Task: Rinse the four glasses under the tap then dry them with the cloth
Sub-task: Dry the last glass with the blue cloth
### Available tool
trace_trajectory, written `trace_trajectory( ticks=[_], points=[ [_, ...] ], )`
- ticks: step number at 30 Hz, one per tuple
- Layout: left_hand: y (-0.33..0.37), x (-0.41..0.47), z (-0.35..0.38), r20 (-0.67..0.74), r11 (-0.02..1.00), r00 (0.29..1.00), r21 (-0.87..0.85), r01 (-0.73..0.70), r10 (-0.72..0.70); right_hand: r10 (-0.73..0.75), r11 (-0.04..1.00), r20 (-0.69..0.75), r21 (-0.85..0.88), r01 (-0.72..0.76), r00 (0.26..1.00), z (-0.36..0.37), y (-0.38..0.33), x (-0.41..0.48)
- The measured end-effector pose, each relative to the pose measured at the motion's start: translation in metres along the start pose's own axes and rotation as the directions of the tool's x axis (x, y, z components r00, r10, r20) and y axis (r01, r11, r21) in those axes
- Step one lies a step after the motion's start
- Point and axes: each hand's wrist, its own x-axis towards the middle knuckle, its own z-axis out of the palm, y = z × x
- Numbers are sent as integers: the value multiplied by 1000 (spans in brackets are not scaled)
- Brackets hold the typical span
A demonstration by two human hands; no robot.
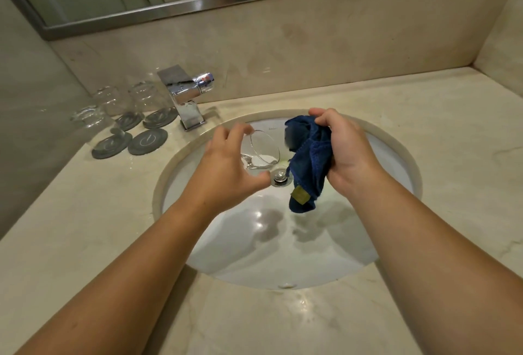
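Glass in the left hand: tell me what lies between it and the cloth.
Head view: nothing but a narrow strip of bare sink basin separates the glass from the blue cloth.

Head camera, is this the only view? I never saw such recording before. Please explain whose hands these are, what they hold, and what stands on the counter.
Yes, one picture only, taken by a camera worn on the person's head, looking down. No machine is here: these are a person's bare hands. The left hand holds a clear glass over the sink; the right hand grips a blue cloth. On the counter, left of the tap, three more glasses stand on grey coasters; a fourth coaster is bare.
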Motion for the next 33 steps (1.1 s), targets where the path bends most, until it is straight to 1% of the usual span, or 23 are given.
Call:
trace_trajectory(
  ticks=[4,8,11,13,15,18,22,24,25,26,27,28,29,30,31,32,33],
  points=[
    [-9,-18,-2,-29,977,995,194,-86,93,-35,997,-7,-75,35,999,2,1,-2],
    [-19,-22,0,6,916,984,363,-170,180,-87,974,-13,-209,83,996,6,-2,-6],
    [-20,-21,-8,94,799,966,546,-252,240,-161,936,-8,-319,150,987,7,-3,-11],
    [-21,-22,-13,166,729,949,610,-311,267,-184,916,4,-361,173,983,7,-4,-13],
    [-23,-21,-15,243,657,921,646,-389,305,-187,908,13,-379,178,982,8,-6,-16],
    [-26,-20,-17,337,523,857,685,-507,390,-188,898,20,-402,180,982,8,-6,-19],
    [-23,-25,-19,445,321,741,700,-638,502,-189,893,21,-413,180,982,7,-7,-21],
    [-22,-27,-20,466,270,706,697,-664,533,-186,893,21,-413,178,982,7,-8,-22],
    [-21,-27,-21,465,260,699,699,-666,543,-185,894,20,-412,177,982,7,-7,-22],
    [-21,-26,-21,448,265,703,705,-658,553,-184,896,18,-409,175,983,7,-7,-22],
    [-22,-25,-21,418,297,727,715,-633,544,-181,898,17,-404,173,983,7,-7,-23],
    [-22,-25,-20,368,361,772,724,-587,518,-179,901,19,-398,171,984,7,-7,-22],
    [-20,-25,-20,292,480,838,713,-512,460,-180,904,22,-391,174,983,7,-8,-22],
    [-16,-26,-19,183,648,911,652,-394,370,-186,907,24,-381,181,982,7,-8,-22],
    [-7,-27,-20,57,830,972,510,-226,230,-196,910,24,-367,192,980,7,-7,-21],
    [-1,-27,-21,-49,963,998,269,-36,51,-210,914,24,-350,205,977,7,-6,-21],
    [6,-26,-23,-94,989,985,-41,142,-145,-221,919,24,-330,216,975,8,-6,-21]
  ],
)
